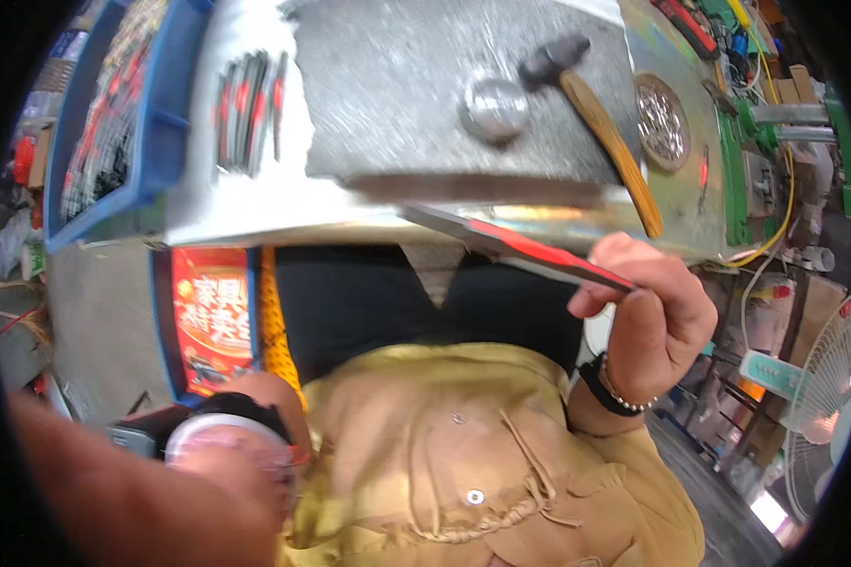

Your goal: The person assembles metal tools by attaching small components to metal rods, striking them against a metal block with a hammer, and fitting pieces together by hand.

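My right hand (657, 317) pinches one end of a slim, flat red-and-grey bladed tool (529, 250). The tool slants up to the left, its grey tip in front of the bench's near edge; its exact kind is unclear. At the lower left, my left hand (132, 491) is raised close to the camera and blurred, so its fingers do not show clearly. On the bench, a hammer (591, 118) with a wooden handle lies on a grey metal plate (388, 94), beside a round shiny metal piece (494, 107). Several similar red-and-black tools (251, 113) lie left of the plate.
A blue bin (165, 123) full of red-and-black pieces stands at the far left. Right of the plate are a round dish of small metal parts (662, 123) and a green machine (738, 180). A fan (823, 416) stands at the right, a red printed box (216, 317) below the bench.
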{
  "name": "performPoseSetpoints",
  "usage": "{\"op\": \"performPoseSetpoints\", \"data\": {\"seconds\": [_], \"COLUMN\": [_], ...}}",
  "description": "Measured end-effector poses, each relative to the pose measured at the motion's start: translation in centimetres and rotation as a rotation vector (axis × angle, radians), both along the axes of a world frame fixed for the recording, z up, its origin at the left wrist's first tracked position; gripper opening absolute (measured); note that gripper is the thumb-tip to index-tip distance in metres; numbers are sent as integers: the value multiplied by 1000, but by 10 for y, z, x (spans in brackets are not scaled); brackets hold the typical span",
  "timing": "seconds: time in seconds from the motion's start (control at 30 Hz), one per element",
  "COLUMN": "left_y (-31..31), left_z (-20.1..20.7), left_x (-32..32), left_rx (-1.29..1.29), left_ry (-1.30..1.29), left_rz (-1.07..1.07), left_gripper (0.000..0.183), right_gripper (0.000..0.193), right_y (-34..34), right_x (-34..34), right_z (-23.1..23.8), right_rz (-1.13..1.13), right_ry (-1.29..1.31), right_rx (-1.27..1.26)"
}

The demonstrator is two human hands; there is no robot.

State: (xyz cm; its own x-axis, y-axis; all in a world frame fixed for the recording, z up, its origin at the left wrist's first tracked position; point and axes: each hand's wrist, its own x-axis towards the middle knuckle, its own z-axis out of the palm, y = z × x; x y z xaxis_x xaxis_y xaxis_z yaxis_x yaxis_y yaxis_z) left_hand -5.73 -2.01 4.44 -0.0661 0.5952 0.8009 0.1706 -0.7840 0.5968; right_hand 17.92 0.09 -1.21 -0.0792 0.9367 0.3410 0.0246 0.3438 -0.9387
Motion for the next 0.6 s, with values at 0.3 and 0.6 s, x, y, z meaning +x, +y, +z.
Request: {"op": "performPoseSetpoints", "data": {"seconds": [0.3, 0.6], "left_y": [-2, 12], "left_z": [-48, -76], "left_x": [39, 65], "left_rx": [-1001, -1051], "left_ry": [-313, -559], "left_rz": [-471, -593], "left_gripper": [30, 27], "right_gripper": [9, 3], "right_y": [4, 9], "right_x": [-3, -19], "right_z": [-7, -13], "right_rz": [73, 192], "right_ry": [94, -60], "right_rx": [45, -61]}}
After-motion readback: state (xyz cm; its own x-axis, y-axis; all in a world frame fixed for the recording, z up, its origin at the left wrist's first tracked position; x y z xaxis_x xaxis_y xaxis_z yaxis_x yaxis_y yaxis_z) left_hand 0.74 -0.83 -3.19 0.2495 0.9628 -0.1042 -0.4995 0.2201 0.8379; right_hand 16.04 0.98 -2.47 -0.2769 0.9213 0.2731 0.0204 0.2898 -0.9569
